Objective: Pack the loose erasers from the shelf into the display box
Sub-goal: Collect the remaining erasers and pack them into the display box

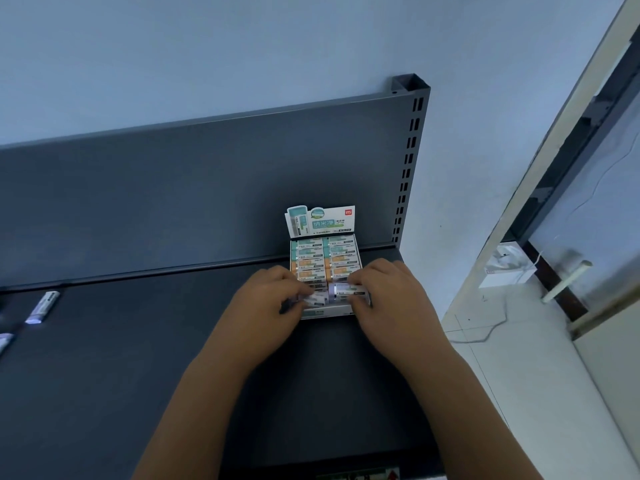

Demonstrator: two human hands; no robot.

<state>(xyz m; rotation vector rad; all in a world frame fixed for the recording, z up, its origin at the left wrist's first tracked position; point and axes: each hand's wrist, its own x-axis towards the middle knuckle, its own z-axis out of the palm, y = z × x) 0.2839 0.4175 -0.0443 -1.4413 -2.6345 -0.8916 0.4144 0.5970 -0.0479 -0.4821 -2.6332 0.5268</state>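
A white display box [327, 311] with an upright printed header card stands at the back right of the dark grey shelf [138, 358]. It holds two columns of teal and orange erasers. At the box's front row, my left hand [270, 303] pinches a purple-sleeved eraser [316, 298] with curled fingers. My right hand [384, 296] pinches another purple eraser [346, 290] beside it, in the right column. Two loose purple erasers lie at the shelf's far left, one eraser [43, 306] in full view, the other eraser [5, 341] cut by the frame edge.
The shelf's grey back panel [207, 188] rises behind the box, with a slotted upright post [410, 150] at the right. Right of the shelf are a tiled floor [519, 375], a door frame and a white handle [564, 282].
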